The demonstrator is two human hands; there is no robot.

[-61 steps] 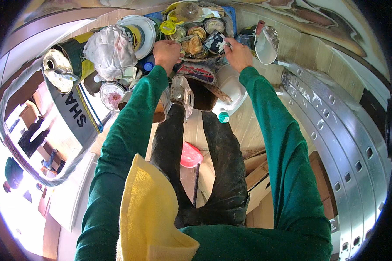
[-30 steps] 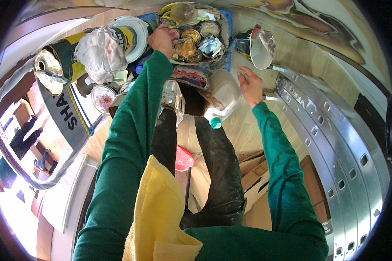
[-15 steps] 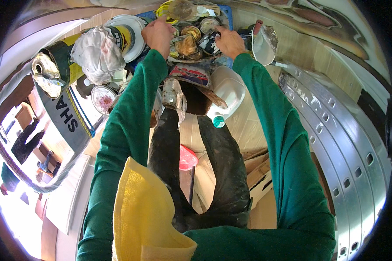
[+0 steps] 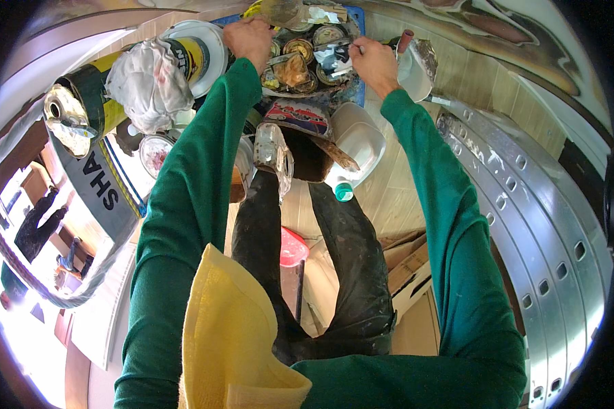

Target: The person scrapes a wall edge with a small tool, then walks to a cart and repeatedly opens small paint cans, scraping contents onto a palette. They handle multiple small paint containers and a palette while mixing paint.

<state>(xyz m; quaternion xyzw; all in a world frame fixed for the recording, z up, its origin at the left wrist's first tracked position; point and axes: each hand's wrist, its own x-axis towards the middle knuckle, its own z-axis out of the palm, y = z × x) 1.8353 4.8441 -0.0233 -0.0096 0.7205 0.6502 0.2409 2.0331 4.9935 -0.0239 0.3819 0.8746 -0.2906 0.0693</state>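
At the far side, a blue crate (image 4: 359, 20) holds several used, paint-stained cans, among them an open can with a golden inside (image 4: 298, 49). My left hand (image 4: 250, 42) is over the crate's left part, its fingers curled beside a yellow container (image 4: 252, 9); what they grip is hidden. My right hand (image 4: 376, 66) pinches with thumb and forefinger at the edge of a crumpled black-and-white piece (image 4: 333, 60), which lies across the cans. Its material I cannot make out. A brown, crumpled lump (image 4: 293, 73) sits between the hands.
Nearer stand a white plastic jug with a green cap (image 4: 357, 146) and a foil-like wrapped piece (image 4: 273, 153). On the left are a white rag (image 4: 150, 85), a tipped metal can (image 4: 68, 116) and a white lid (image 4: 208, 51). A perforated metal ladder-like rail (image 4: 525, 198) runs along the right.
My right hand has drawn back to the right and closed its fingers into a pinch. The black-and-white piece shows more of its pale side. My left hand has shifted slightly, its fingers curling in.
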